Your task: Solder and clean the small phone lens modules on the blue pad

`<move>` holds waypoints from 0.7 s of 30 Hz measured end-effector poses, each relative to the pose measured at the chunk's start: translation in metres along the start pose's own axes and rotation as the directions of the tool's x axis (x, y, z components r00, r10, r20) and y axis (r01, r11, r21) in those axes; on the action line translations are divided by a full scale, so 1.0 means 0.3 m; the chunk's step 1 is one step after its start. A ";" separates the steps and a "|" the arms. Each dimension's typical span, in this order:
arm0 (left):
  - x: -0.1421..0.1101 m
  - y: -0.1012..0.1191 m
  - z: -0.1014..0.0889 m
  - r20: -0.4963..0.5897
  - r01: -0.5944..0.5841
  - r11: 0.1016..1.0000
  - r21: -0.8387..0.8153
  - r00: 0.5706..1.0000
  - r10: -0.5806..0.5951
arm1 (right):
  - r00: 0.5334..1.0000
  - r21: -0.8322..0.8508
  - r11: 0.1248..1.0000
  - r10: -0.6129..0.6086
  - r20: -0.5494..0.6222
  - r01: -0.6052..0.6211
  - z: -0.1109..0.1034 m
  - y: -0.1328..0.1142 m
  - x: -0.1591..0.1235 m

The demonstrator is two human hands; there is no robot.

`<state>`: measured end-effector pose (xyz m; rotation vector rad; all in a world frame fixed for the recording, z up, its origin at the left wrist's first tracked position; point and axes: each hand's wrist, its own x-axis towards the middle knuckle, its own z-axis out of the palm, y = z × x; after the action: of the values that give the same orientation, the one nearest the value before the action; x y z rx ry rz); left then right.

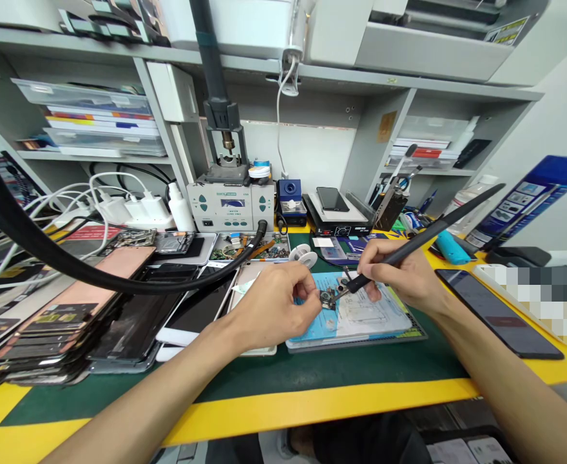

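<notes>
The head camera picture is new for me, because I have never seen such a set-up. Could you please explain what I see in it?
There is no robot here: a person works with two bare hands, and the camera on their head looks forward and down. The right hand holds a long black tool, its tip near a small part. The left hand has its fingertips beside this part; whether they hold it is hard to tell. Underneath lie blue-and-white sheets on a green mat. Stacked phone parts lie on the left, a dark phone on the right.
</notes>
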<state>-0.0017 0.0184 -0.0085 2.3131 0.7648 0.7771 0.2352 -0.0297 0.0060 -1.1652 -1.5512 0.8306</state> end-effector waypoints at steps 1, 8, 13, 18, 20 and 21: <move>-0.001 -0.001 0.000 0.000 -0.001 1.000 0.002 1.000 0.001 | 1.000 -0.009 1.000 0.000 0.001 0.000 0.000 0.000 0.000; -0.004 0.005 -0.003 -0.006 0.004 1.000 -0.011 1.000 -0.004 | 1.000 -0.045 0.999 -0.003 -0.005 0.002 0.007 -0.014 -0.001; -0.004 0.008 -0.003 -0.002 0.010 1.000 -0.018 1.000 -0.010 | 1.000 0.001 1.000 -0.016 -0.020 0.016 -0.005 -0.008 -0.003; -0.005 0.004 -0.001 -0.007 -0.001 1.000 -0.008 1.000 0.001 | 0.998 0.023 0.999 -0.026 -0.050 0.028 -0.012 -0.003 -0.003; -0.005 0.004 0.000 -0.008 -0.003 1.000 -0.008 1.000 0.003 | 0.999 -0.004 1.000 -0.010 -0.031 0.010 -0.005 -0.009 -0.004; -0.005 0.005 0.000 -0.009 -0.005 1.000 -0.009 1.000 0.004 | 1.000 -0.017 1.000 -0.003 -0.026 0.003 -0.001 -0.012 -0.004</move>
<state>-0.0024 0.0165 -0.0080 2.3057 0.7590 0.7921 0.2345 -0.0321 0.0089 -1.1813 -1.5413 0.7990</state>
